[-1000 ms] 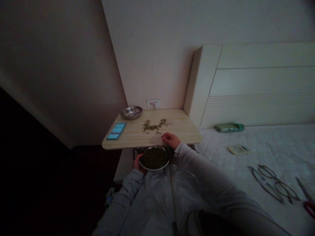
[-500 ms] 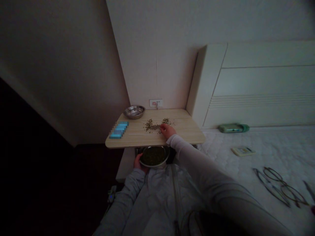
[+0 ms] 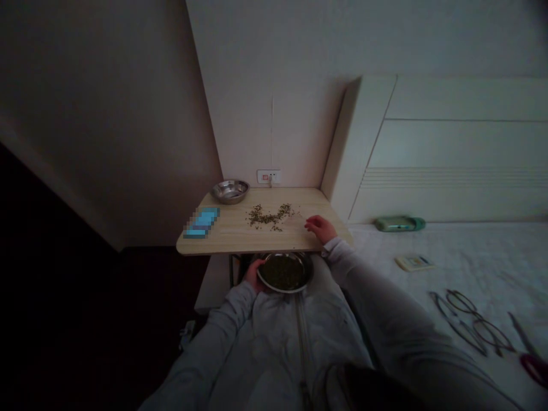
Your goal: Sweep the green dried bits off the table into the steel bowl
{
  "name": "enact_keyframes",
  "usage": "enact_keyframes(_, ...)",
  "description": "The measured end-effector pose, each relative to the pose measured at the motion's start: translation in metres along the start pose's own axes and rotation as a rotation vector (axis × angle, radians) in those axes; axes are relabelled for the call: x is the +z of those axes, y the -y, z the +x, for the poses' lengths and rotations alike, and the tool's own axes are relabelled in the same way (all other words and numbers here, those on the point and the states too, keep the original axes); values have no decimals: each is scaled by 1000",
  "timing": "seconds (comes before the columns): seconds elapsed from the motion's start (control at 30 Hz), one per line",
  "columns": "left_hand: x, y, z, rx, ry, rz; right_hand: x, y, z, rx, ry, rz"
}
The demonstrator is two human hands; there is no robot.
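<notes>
My left hand (image 3: pixel 255 276) grips the left rim of a steel bowl (image 3: pixel 309 268) on my lap, just below the table's front edge. Dark green small pieces, like beans or seeds, fill much of the bowl. More greenish-brown pieces, perhaps beans (image 3: pixel 268 218), lie scattered on the pale wooden table (image 3: pixel 231 238). My right hand (image 3: pixel 322 228) hovers over the table's right side, to the right of the scatter. Its fingertips are pinched together; whatever is between them is too small to make out.
A second steel bowl (image 3: pixel 230 193) stands at the table's back left, with a blurred-out phone-like screen (image 3: pixel 202 222) in front. On the bed at right lie a green bottle (image 3: pixel 400 224), a pale card-like object (image 3: pixel 414 262), eyeglasses (image 3: pixel 486 331) and red-handled scissors (image 3: pixel 535 368).
My right hand has moved right, away from the scattered pieces, which now form a curved band. The bowl and my left hand have shifted right. The view has turned slightly.
</notes>
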State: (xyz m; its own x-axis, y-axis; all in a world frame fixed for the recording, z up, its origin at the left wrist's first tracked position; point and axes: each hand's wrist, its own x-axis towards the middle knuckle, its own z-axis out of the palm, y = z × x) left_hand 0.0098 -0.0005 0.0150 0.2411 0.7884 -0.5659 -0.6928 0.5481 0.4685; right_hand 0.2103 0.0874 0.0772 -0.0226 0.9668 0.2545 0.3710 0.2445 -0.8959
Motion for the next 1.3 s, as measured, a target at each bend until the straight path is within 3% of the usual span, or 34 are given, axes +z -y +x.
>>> enact_keyframes(0.13,9,10,8,-71,79,35,-19,-13,-28,98,20,-22)
enact_keyframes(0.3,8,11,5,-96,110,15,-9,-7,-52,12,106,-54)
enact_keyframes(0.4,7,7,0,-77,75,-20,4,0,-45,-29,111,-38)
enact_keyframes(0.57,-1,1,-11,16,-8,-48,24,7,-11,-83,-81,-193)
enact_keyframes(0.73,-10,-4,-22,83,-36,-96,41,7,7,-142,-69,-354)
enact_keyframes(1.07,-10,-3,-21,87,-27,-136,45,12,-19,-246,7,-376)
enact_keyframes(1.3,-10,-4,-23,123,-35,-136,36,10,-26,-182,-132,-150)
